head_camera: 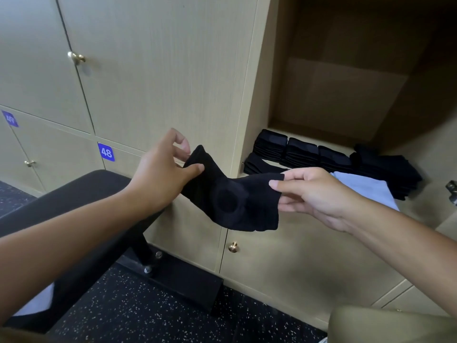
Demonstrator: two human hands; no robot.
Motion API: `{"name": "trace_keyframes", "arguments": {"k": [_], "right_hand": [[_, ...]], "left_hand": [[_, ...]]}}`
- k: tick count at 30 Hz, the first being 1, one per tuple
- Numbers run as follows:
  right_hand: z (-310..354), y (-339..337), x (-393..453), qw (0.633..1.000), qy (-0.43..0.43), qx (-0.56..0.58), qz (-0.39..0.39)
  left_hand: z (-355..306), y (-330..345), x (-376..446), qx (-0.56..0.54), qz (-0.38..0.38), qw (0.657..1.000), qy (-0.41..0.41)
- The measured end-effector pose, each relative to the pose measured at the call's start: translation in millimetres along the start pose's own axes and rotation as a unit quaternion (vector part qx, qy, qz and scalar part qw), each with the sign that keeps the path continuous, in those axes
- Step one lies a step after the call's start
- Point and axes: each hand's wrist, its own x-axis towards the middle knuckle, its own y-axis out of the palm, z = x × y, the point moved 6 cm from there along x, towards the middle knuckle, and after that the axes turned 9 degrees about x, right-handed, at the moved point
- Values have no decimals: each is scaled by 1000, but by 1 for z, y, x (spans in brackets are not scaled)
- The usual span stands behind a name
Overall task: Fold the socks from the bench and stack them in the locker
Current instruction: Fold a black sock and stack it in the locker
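Black sock [232,194] hangs between left hand [158,174] and right hand [314,194], each grip pinching one end.

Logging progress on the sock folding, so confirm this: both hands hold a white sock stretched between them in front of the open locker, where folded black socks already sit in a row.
One detail is wrong: the sock is black, not white. The head view shows the left hand and right hand pinching its ends in front of the open locker, where folded black socks already sit in a row.

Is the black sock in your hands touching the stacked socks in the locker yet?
Apart. The head view shows the black sock held in mid-air between left hand and right hand, in front of the locker edge, short of the stacked socks.
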Motion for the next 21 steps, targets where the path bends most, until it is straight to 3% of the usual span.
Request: {"name": "trace_keyframes", "arguments": {"k": [6,21], "right_hand": [[9,19,-4,999,-18,34,19],[17,15,-4,995,-50,56,-67]], "left_hand": [[-20,27,-10,-61,31,998,-9],[-51,82,-13,-213,145,965,-59]]}}
